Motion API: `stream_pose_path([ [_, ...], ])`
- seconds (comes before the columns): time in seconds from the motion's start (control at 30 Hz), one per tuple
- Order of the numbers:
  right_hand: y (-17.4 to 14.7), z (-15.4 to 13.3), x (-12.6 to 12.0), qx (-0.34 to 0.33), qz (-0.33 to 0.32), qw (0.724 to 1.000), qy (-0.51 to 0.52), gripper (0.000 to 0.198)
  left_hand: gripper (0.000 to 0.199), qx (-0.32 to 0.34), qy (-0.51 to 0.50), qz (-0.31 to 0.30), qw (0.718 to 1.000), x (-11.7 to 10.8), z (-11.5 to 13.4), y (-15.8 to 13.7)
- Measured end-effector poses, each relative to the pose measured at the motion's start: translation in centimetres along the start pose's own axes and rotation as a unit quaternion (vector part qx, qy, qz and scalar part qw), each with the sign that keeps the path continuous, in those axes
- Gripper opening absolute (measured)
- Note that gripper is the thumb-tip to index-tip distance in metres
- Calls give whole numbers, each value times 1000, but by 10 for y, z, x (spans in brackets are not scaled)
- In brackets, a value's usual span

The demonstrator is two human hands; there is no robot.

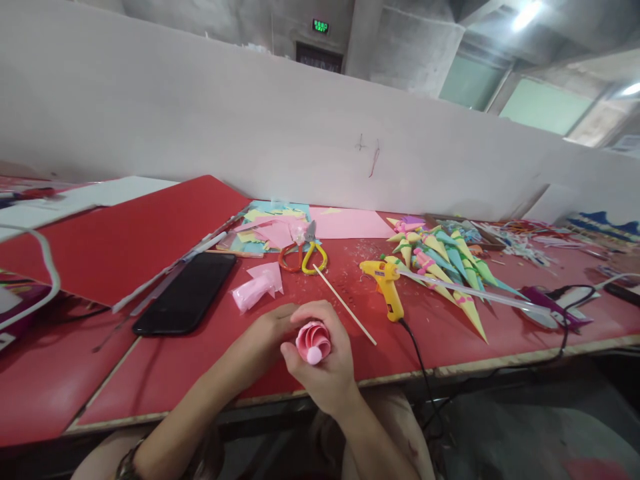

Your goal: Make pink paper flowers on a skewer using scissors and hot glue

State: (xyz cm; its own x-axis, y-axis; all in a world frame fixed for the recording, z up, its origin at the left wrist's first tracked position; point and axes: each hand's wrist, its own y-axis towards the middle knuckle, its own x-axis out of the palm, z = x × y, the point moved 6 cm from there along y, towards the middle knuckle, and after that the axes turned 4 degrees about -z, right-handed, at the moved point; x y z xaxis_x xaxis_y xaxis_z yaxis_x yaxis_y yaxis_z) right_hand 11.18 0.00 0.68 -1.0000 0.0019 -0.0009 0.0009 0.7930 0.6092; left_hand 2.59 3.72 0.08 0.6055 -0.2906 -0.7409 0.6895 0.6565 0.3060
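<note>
A rolled pink paper piece (pixel 320 335), layered in a spiral with a pale pink ball at its near end, sits above the table's front edge. My right hand (pixel 333 380) is closed round it, thumb on the left and fingers curled over the far side. Close against it on the left is my left hand (pixel 273 333); its fingers go behind the right hand and are hidden. Just beyond the hands lie a thin wooden stick (pixel 346 305), a clear bag with pink paper (pixel 254 291) and scissors (pixel 303 257) with red and yellow handles.
A yellow glue gun (pixel 387 287) with a long glue stick lies right, its cord hanging off the edge. Behind it are piled coloured paper cones (pixel 440 260). A black phone (pixel 187 293) and large red sheet (pixel 135 233) lie left. Paper scraps (pixel 275 227) sit by the white partition (pixel 300 133).
</note>
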Motion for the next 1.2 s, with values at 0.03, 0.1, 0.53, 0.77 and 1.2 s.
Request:
stream_pose_path([
  [0.03,0,2,-1,10,3,1000,16,37,14,6,-6,-6,1000,-2,2,-1],
  [0.1,0,2,-1,19,2,999,30,45,12,17,-10,-15,1000,-5,5,-2],
  [0.53,-2,10,2,45,-21,998,28,78,16,-16,-4,4,1000,-13,-8,-5],
  [0.77,2,15,3,46,-13,999,-21,35,11,-7,-1,17,1000,-15,-7,-5],
  [1.2,2,26,1,101,-8,995,16,22,24,-86,-124,-25,988,-2,-1,-6],
])
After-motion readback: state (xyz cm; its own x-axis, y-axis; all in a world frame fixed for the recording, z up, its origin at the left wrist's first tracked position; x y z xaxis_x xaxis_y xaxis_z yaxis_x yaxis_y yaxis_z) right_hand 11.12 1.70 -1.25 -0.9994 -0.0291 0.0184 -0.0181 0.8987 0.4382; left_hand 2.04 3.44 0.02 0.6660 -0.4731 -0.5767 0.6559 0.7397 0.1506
